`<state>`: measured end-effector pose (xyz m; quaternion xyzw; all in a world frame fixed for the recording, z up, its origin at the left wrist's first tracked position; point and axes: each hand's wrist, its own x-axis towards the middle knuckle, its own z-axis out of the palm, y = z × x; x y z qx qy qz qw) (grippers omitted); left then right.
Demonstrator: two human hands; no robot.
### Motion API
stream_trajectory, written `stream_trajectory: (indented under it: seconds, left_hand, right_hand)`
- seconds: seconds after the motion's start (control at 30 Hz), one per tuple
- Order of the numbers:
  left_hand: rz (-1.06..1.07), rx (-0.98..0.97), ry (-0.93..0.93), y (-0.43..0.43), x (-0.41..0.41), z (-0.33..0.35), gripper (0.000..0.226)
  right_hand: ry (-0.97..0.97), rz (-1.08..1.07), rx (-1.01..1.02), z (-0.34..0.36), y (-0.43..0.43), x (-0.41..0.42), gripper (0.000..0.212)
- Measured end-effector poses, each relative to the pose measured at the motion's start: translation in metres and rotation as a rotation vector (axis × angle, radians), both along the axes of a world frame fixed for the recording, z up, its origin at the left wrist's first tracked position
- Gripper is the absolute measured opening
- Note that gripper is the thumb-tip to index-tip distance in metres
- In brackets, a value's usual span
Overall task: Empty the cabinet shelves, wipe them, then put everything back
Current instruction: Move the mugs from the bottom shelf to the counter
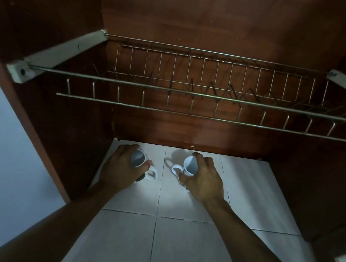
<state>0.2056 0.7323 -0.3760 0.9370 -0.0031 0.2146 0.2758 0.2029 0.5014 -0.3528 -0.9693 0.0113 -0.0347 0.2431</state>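
**2 MUGS, 1 PER HAND, BELOW BARE RACK**

Item 1: left mug (138, 159), white, its body gripped by the left hand (119, 165), handle inward. Item 2: right mug (190, 166), likewise in the right hand (203, 178). Both sit against white tiles (175, 241), under the wire rack (194, 92). Handling: grip the bodies firmly, move level, clear the front rail, handles apart.

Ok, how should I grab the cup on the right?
Take the right mug by its round body, coming from the right, as the right hand does. It stands upright with its handle sticking out left, so the grip wraps the smooth side.
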Motion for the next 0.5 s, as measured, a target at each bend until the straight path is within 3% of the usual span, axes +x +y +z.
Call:
stream_trajectory:
  seconds: [0.3,0.5]
  left_hand:
    - [0.017,0.081,0.031,0.005,-0.002,0.001,0.097]
    - [0.012,0.080,0.072,0.001,-0.006,0.016,0.094]
  right_hand:
    - [-0.013,0.036,-0.016,0.004,-0.001,-0.003,0.088]
    - [-0.036,0.094,-0.005,0.013,-0.004,-0.009,0.093]
